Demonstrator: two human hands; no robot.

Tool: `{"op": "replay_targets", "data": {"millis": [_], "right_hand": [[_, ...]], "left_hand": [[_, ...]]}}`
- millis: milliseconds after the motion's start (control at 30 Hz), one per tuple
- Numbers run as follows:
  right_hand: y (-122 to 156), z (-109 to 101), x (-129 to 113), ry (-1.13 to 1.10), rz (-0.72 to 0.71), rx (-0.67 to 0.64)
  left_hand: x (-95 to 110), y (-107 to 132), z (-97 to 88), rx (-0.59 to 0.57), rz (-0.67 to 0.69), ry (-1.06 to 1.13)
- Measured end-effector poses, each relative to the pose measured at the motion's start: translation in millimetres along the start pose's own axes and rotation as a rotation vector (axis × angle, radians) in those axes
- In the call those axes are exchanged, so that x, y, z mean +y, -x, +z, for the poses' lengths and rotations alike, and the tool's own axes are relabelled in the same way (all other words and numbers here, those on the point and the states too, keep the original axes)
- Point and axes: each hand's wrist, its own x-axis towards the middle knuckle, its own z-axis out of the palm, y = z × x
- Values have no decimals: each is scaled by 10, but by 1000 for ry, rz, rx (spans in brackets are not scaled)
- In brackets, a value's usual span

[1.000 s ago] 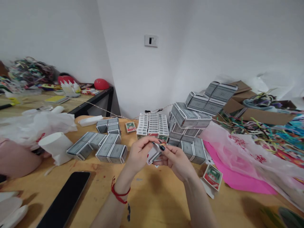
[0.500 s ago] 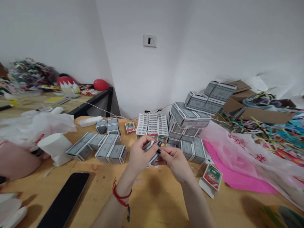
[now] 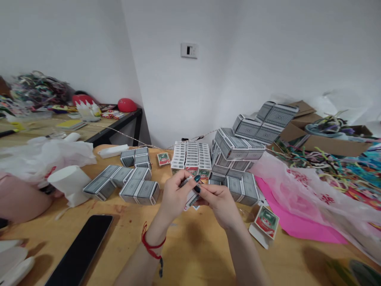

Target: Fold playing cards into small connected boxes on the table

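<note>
Over the middle of the wooden table, my left hand (image 3: 175,194) and my right hand (image 3: 218,200) are closed on playing cards (image 3: 192,195) between them. My fingers partly hide how the cards lie. Just behind my hands stand stacked rows of card boxes (image 3: 192,155) with white ends. To their right rises a leaning stack of blocks (image 3: 239,145) covered in grey patterned cards. More such card-covered blocks (image 3: 139,190) lie to the left of my left hand. An open card box (image 3: 266,224), green and red, rests right of my right hand.
A black phone (image 3: 81,250) lies front left. A white roll (image 3: 70,184) and a pink container (image 3: 22,200) stand at the left. Pink sheets (image 3: 300,222) and plastic wrap cover the right side. A small card box (image 3: 163,159) sits farther back.
The cards have shifted between my fingers, and a white card face with a red mark now shows under my left hand. The blocks and boxes stay where they were.
</note>
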Motion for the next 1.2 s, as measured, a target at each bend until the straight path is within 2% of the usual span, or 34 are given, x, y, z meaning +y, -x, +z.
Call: {"op": "replay_targets", "data": {"millis": [400, 500, 633, 767, 867, 1000, 1200], "right_hand": [[-3, 59, 20, -28, -33, 39], [1, 33, 4, -73, 15, -24], [17, -11, -38, -261, 136, -139], [18, -19, -50, -276, 155, -168], [9, 19, -27, -255, 127, -116], [12, 116, 18, -227, 24, 54], [32, 151, 54, -71, -74, 254]], "left_hand": [[26, -4, -8, 44, -37, 140], [37, -10, -10, 51, -39, 133], [87, 2, -16, 41, -23, 85], [129, 30, -2, 45, -10, 30], [118, 39, 18, 60, 9, 2], [81, 42, 36, 103, 56, -78], [83, 81, 70, 127, 223, -397]]}}
